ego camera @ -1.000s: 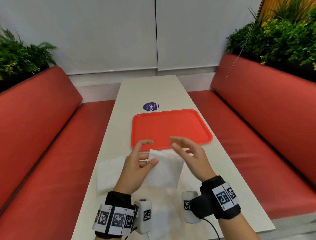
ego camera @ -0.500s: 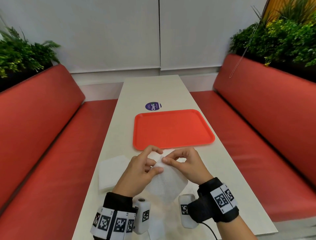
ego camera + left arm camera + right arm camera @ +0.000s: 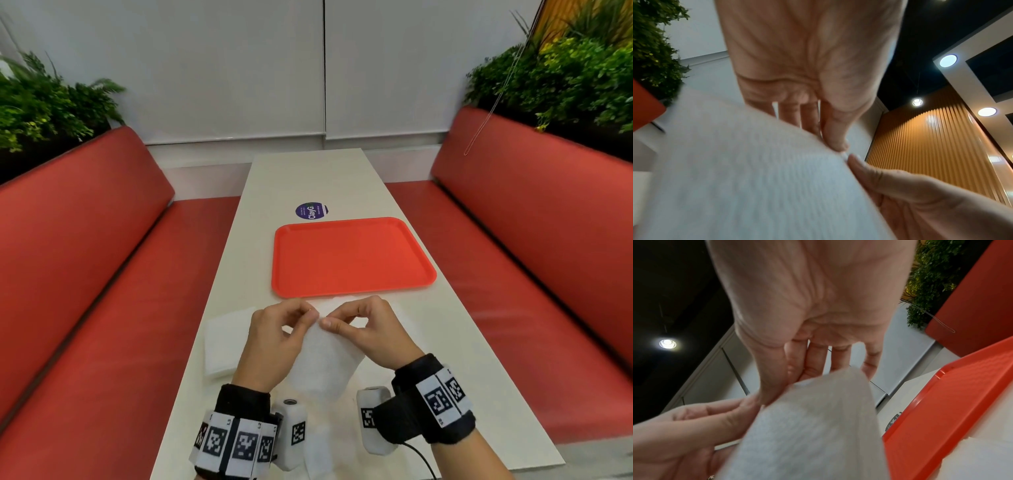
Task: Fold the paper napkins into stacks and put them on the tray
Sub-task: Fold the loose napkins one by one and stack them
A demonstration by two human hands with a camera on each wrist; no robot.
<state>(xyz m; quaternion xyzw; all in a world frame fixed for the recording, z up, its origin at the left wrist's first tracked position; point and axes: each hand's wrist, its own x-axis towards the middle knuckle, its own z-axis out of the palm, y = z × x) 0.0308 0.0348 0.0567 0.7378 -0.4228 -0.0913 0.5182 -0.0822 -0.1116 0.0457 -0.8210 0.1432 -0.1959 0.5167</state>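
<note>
White paper napkin (image 3: 325,359) held off the surface (image 3: 308,178), top corner pinched by left hand (image 3: 274,342) and right hand (image 3: 370,334), thumbs almost meeting. Looks like a fold being started. Small pile of napkins (image 3: 226,342) lies just left of the hands; more paper under them. Orange tray (image 3: 352,257) beyond carries nothing. Judged early: no stack delivered yet.

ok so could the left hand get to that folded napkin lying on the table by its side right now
Probably yes, but not freely. The folded napkin lies uncovered on the table just outside the left hand, nothing between them. That hand, though, is pinching the held napkin together with the right hand, so it would have to let go first.
</note>
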